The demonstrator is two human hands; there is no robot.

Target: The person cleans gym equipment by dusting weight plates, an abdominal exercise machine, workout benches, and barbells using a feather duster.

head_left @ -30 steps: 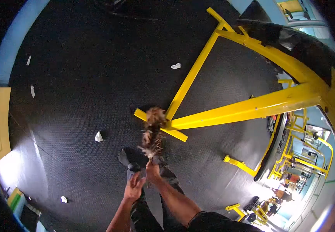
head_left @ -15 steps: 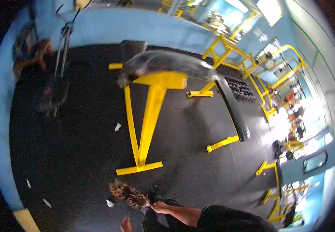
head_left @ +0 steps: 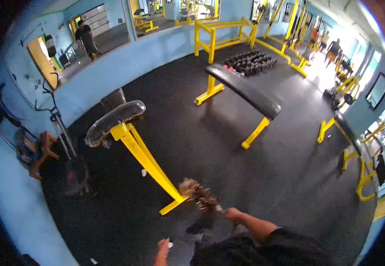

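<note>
holding feather duster (head_left: 197, 193) beside yellow bench foot (head_left: 173, 206).

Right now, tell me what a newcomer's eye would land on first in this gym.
The bright yellow frame of a padded bench stands out against the black rubber floor at centre left. Just below it, the right hand grips a brown feather duster near the frame's foot. Farther back, a long black bench sits on yellow legs.
</note>
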